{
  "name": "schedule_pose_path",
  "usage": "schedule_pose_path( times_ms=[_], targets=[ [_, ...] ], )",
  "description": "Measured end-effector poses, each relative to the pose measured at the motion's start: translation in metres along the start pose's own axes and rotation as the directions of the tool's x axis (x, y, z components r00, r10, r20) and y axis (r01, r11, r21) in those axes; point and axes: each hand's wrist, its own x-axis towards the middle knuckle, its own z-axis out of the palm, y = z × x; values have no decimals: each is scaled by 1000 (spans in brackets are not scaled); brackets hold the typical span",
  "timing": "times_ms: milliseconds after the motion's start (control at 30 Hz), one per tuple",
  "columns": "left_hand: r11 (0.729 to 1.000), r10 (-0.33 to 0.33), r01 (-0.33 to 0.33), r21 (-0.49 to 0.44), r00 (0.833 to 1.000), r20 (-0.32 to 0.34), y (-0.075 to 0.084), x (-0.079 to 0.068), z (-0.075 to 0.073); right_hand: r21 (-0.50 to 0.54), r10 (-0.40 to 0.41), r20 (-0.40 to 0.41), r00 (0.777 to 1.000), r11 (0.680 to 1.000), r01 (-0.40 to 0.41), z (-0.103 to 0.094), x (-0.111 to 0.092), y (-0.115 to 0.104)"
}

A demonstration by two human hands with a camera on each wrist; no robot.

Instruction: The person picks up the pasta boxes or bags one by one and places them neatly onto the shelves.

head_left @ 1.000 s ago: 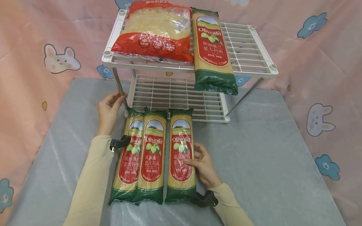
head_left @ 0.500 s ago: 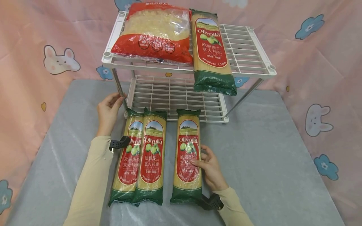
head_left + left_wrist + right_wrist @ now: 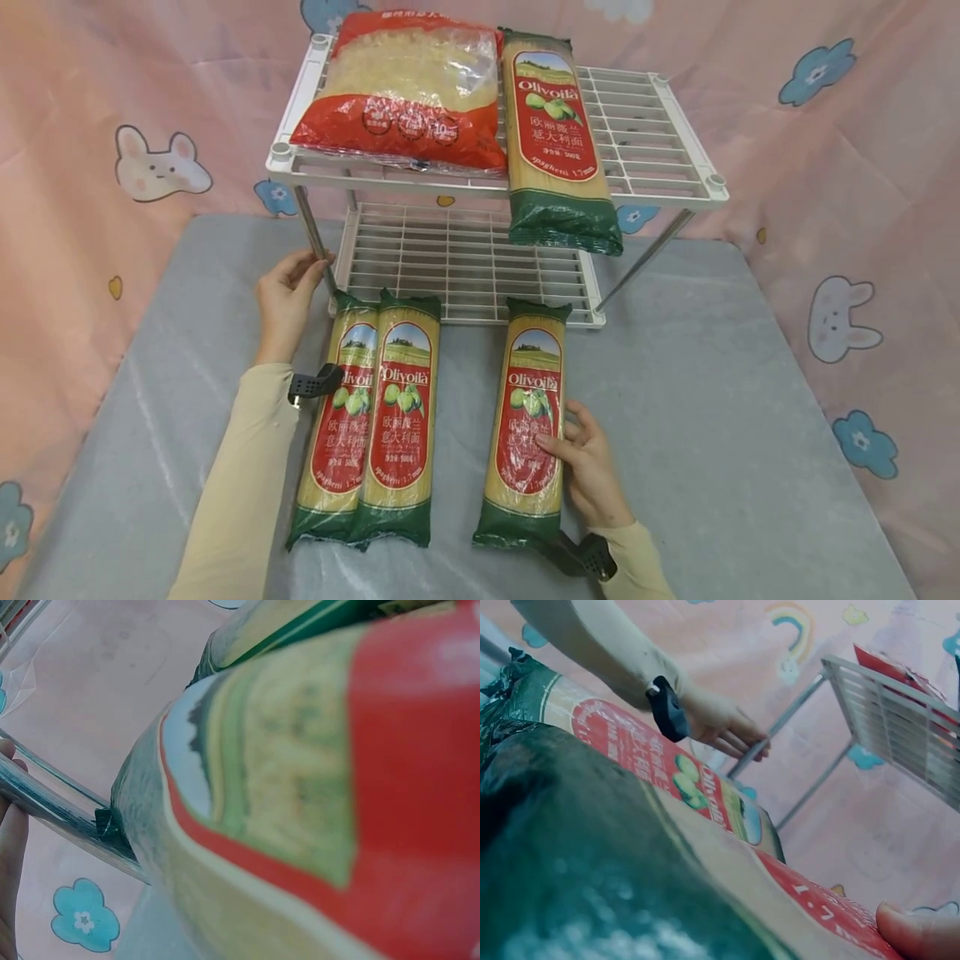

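Gripping the held pack (image 3: 527, 417) by its right side with the right hand (image 3: 592, 471), with thumb across the label; cannot tell whether lifted off the counter (image 3: 712, 417). Located just in front of the lower shelf (image 3: 465, 275), toward its front right corner, top leaning slightly right. Holding the rack post (image 3: 310, 225) with the left hand (image 3: 285, 296), with fingers curled round, near the lower shelf's front left corner. Lying well left of the held pack: middle pack (image 3: 405, 417), overlapping left pack (image 3: 333, 450). On the upper shelf (image 3: 645, 136): bag (image 3: 401, 96) toward the left edge, upper pack (image 3: 557, 125) beside it, jutting past the front edge.

To handle well: grip near mid-length, squeeze lightly (strands probably brittle, wrapper probably slick). Watch for twisting from the one-sided grip. Steady the post without tugging. Stay clear of the upper pack's overhang.
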Motion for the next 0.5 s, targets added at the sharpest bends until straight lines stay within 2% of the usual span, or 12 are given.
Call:
schedule_pose_path(
  times_ms=[200, 500],
  targets=[
    [1000, 2, -2, 9, 1000, 2, -2, 0, 0, -19, -22, -40, 999, 1000, 21, -13, -6, 0],
    [1000, 0, 0, 17, 1000, -3, -2, 0, 1, 13, -47, -87, 995, 999, 48, -29, -11, -7]
  ],
)
